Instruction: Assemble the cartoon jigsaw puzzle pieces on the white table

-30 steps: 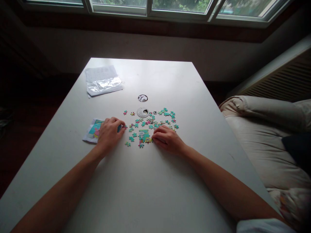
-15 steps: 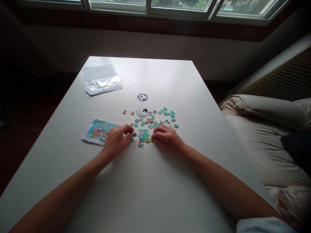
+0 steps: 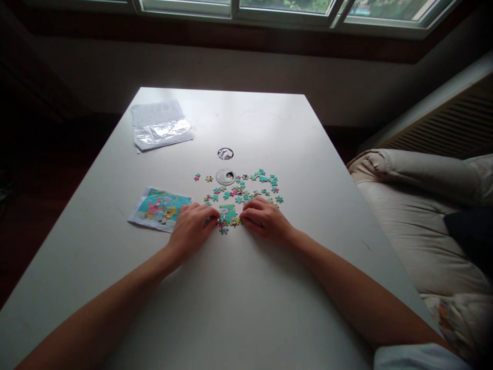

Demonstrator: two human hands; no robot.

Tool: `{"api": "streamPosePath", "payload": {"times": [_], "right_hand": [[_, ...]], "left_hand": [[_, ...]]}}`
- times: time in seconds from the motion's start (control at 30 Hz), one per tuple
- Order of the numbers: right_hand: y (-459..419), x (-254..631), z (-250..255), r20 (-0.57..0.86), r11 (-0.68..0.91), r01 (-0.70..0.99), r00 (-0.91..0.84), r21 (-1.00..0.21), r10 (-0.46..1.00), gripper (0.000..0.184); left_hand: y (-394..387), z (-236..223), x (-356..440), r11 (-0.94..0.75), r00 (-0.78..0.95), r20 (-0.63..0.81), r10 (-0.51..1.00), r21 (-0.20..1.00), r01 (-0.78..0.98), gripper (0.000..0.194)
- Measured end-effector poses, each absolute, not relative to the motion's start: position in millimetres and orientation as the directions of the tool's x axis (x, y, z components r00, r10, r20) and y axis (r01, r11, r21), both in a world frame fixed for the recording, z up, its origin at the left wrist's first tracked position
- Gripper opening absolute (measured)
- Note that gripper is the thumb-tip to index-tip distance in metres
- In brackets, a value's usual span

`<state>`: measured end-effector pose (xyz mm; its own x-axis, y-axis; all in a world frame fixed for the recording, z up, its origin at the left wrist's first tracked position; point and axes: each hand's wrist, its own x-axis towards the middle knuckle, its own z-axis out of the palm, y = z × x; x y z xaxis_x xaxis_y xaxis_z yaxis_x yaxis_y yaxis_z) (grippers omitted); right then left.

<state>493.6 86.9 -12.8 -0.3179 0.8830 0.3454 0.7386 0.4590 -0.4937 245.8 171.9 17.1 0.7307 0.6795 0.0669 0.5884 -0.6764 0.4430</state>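
Note:
A partly joined jigsaw puzzle (image 3: 227,212) with a cartoon picture lies flat between my two hands. My left hand (image 3: 194,224) is closed in a pinch on a small puzzle piece (image 3: 217,222), right at the joined section's left edge; the fingers hide most of it. My right hand (image 3: 265,218) rests on the table, its fingers curled together and their tips against the right edge by the yellow part. Loose puzzle pieces (image 3: 264,179), mostly turquoise, are scattered just beyond. Some pieces near my left hand are covered by it.
Left of the hands lies a printed cartoon packet (image 3: 157,208), partly under my left hand. A clear plastic bag with paper (image 3: 162,126) is at the far left of the white table (image 3: 239,308). Two round table fittings (image 3: 225,176) sit beyond the pieces. A padded seat (image 3: 416,221) stands at the right.
My left hand has moved right from beside the packet, carrying a puzzle piece to the joined section's left edge. More of the packet shows. My right hand has stayed in place.

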Motion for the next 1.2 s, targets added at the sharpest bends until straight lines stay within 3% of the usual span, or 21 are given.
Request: {"api": "streamPosePath", "payload": {"times": [0.8, 1.0, 1.2], "right_hand": [[85, 488, -12, 0.349, 0.465, 0.763, -0.330, -0.448, 0.877, 0.013], [84, 478, -13, 0.338, 0.454, 0.806, -0.336, -0.380, 0.879, 0.030], [83, 475, -12, 0.291, 0.471, 0.817, -0.385, -0.333, 0.876, 0.033]], "left_hand": [[168, 14, 246, -0.713, 0.736, 0.073, 0.674, 0.326, 0.621, 0.007], [167, 11, 247, -0.710, 0.725, 0.088, 0.683, 0.315, 0.631, 0.007], [167, 10, 248, -0.714, 0.720, 0.104, 0.686, 0.288, 0.638, 0.010]]}}
